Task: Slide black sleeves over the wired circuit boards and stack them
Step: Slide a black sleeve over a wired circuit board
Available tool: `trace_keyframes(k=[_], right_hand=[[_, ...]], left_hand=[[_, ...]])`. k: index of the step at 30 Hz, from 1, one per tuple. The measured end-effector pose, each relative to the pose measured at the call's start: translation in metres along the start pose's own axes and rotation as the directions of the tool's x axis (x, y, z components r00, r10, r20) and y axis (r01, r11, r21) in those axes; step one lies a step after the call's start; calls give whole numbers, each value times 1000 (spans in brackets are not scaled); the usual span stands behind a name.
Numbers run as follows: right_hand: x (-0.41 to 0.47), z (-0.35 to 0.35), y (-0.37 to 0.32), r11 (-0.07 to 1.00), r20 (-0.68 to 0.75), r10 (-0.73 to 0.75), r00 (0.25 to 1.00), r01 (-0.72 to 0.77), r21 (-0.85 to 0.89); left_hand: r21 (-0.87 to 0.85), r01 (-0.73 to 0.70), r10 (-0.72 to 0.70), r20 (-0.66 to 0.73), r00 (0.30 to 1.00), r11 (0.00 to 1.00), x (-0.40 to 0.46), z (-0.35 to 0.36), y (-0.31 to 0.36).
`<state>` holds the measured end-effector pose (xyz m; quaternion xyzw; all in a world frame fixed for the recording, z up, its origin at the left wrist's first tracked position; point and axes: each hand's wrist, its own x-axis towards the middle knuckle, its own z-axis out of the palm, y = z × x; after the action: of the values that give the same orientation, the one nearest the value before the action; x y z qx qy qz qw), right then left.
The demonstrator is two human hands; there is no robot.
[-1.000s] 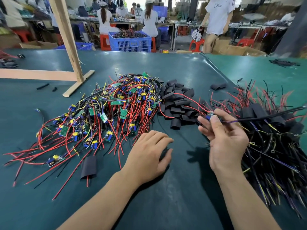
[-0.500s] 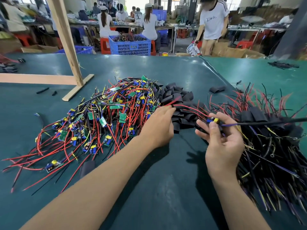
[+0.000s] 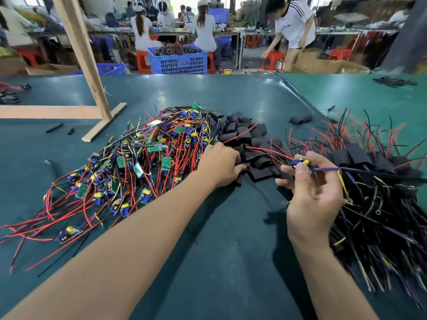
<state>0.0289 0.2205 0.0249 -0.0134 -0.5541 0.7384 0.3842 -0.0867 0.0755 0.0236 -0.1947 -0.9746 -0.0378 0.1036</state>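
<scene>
A wired circuit board is pinched in the right hand, long axis running left-right across the tabletop, red leads toward the sleeve pile. The left hand, nearer that pile, is curled onto it; whether a sleeve is gripped cannot be told.

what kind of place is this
Most likely an electronics assembly workshop: a big pile of wired circuit boards and loose black sleeves on a green worktable, other workers seated at benches behind.
</scene>
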Motion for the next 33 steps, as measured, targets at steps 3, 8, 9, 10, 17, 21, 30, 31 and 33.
trace_keyframes(k=[3, 8, 9, 10, 17, 21, 30, 31, 33], right_hand=[[-2, 0, -1, 1000, 18, 12, 1000, -12, 2], [-3, 0, -3, 1000, 10, 22, 1000, -22, -10], [-3, 0, -4, 1000, 1, 16, 1000, -16, -14], [-2, 0, -5, 1000, -11, 8, 1000, -8, -17], [-2, -1, -8, 1000, -57, -29, 998, 29, -5], [-3, 1, -7, 999, -36, -30, 999, 29, -13], [-4, 0, -9, 998, 5, -5, 1000, 5, 70], [-4, -1, -9, 996, 16, 3, 1000, -4, 89], [-4, 0, -9, 994, 26, 6, 1000, -9, 111]], left_hand=[[51, -29, 28, 12, 1000, 998, -8, -2, -1], [17, -11, 11, -24, 1000, 1000, -21, -4, -6], [3, -11, 12, -36, 999, 1000, -22, -5, -6], [-14, -15, 14, -56, 998, 1000, -23, -6, -6], [-126, -162, 159, -33, 987, 979, -19, -5, 3], [23, -226, 227, -41, 973, 974, -19, -1, 2], [-108, -162, 176, 133, 975, 981, -15, -18, -2], [-82, -172, 181, 120, 976, 982, -16, -20, -2], [27, -215, 212, 85, 974, 976, -18, -23, -1]])
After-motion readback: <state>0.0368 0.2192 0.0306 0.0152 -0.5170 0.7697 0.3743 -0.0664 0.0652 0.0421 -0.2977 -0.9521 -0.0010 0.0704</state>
